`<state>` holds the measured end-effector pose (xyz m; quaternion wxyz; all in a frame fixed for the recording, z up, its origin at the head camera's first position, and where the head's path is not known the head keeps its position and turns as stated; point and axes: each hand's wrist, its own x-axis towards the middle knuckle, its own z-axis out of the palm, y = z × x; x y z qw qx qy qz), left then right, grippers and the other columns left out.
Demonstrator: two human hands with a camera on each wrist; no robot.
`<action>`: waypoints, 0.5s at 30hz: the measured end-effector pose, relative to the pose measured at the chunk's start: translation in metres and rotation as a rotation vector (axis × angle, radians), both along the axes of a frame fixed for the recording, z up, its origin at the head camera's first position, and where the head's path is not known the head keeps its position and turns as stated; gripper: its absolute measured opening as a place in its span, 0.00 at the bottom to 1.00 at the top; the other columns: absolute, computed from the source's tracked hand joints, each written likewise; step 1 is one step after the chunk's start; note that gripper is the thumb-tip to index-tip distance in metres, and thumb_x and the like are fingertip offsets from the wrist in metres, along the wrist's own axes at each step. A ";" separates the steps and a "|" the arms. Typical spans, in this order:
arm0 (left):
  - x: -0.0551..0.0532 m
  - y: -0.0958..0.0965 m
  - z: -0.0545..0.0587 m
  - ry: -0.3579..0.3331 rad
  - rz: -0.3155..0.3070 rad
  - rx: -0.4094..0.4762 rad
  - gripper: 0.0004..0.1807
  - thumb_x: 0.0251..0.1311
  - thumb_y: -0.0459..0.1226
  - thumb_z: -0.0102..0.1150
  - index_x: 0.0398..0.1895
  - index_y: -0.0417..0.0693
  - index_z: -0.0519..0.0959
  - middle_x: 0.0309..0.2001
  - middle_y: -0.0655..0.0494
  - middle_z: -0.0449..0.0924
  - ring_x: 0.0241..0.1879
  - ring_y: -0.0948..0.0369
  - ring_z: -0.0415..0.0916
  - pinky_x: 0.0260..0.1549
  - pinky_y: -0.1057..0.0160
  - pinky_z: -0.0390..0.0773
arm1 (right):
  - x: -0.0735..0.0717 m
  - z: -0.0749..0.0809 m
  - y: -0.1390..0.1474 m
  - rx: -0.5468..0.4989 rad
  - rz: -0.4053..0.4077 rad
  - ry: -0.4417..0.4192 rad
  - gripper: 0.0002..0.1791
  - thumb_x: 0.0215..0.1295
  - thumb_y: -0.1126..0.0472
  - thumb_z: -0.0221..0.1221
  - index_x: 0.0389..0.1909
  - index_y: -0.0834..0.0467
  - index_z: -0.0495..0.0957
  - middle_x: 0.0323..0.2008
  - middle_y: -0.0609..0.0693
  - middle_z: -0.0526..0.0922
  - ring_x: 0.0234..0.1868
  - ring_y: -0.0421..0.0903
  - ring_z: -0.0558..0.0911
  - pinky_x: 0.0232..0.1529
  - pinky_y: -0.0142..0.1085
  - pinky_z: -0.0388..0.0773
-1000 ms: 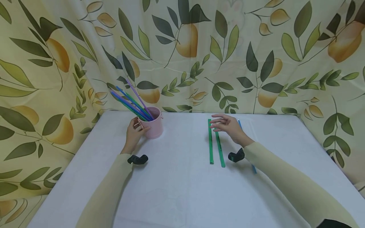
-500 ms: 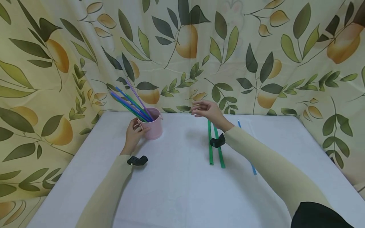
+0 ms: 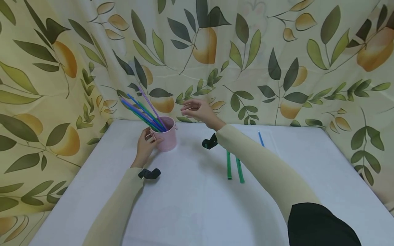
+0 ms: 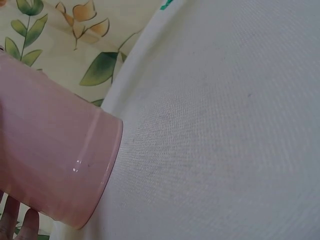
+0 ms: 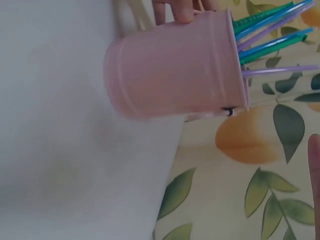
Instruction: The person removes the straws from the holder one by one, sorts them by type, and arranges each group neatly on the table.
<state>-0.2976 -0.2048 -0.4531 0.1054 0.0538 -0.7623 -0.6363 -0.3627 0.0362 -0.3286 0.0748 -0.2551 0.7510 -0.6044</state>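
Note:
A small pink bucket (image 3: 168, 139) stands near the table's far edge, left of centre. Blue, green and purple thin sticks (image 3: 147, 114) lean out of its mouth toward the left. My left hand (image 3: 144, 147) holds the bucket's left side, thumb at the front. In the left wrist view the bucket's wall (image 4: 55, 140) shows, with fingertips (image 4: 29, 222) beneath it. Up to the right of the bucket my right hand (image 3: 199, 111) hovers with loosely extended fingers, no object visible in them. The right wrist view has the bucket (image 5: 175, 70) and a finger (image 5: 314, 170) at the edge.
Two green sticks (image 3: 229, 167) lie on the white-covered table (image 3: 178, 198) at centre right, partly behind the right forearm. Past them, the tip of a blue stick (image 3: 261, 138) shows. A leaf-and-fruit patterned curtain (image 3: 261, 20) hangs directly behind the table.
My right hand has moved left and up, from over the green sticks toward the bucket. The left hand stays on the bucket, which has not moved on the table.

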 end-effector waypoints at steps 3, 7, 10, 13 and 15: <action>0.000 0.001 0.000 -0.003 0.001 -0.004 0.43 0.52 0.37 0.68 0.70 0.46 0.56 0.66 0.45 0.61 0.66 0.50 0.61 0.65 0.53 0.68 | -0.005 0.004 -0.014 0.012 0.021 -0.001 0.20 0.60 0.64 0.62 0.54 0.62 0.75 0.48 0.60 0.82 0.44 0.47 0.84 0.52 0.46 0.81; 0.000 0.001 0.001 0.007 0.004 -0.006 0.43 0.51 0.36 0.68 0.69 0.45 0.57 0.66 0.44 0.61 0.65 0.50 0.61 0.65 0.53 0.69 | -0.013 0.008 -0.032 0.034 0.033 0.014 0.21 0.60 0.61 0.62 0.54 0.61 0.75 0.49 0.59 0.82 0.46 0.48 0.82 0.51 0.45 0.81; 0.000 0.001 0.001 0.017 0.006 -0.003 0.42 0.51 0.36 0.68 0.69 0.45 0.58 0.65 0.44 0.62 0.65 0.50 0.62 0.64 0.52 0.69 | -0.019 0.010 -0.045 0.043 0.029 0.024 0.21 0.59 0.61 0.63 0.53 0.62 0.76 0.49 0.59 0.82 0.47 0.48 0.82 0.51 0.44 0.82; 0.000 0.001 0.001 0.014 0.004 -0.001 0.43 0.51 0.37 0.68 0.69 0.46 0.57 0.65 0.44 0.61 0.65 0.50 0.61 0.65 0.53 0.68 | -0.023 0.011 -0.059 0.031 0.027 0.014 0.20 0.59 0.63 0.63 0.52 0.64 0.76 0.49 0.61 0.81 0.48 0.50 0.81 0.53 0.48 0.80; 0.000 0.001 0.001 0.013 0.002 -0.002 0.43 0.51 0.38 0.68 0.69 0.46 0.57 0.66 0.44 0.61 0.66 0.50 0.61 0.65 0.53 0.68 | -0.025 0.010 -0.069 0.027 0.026 0.003 0.20 0.59 0.64 0.62 0.53 0.65 0.75 0.50 0.62 0.81 0.49 0.51 0.81 0.55 0.49 0.78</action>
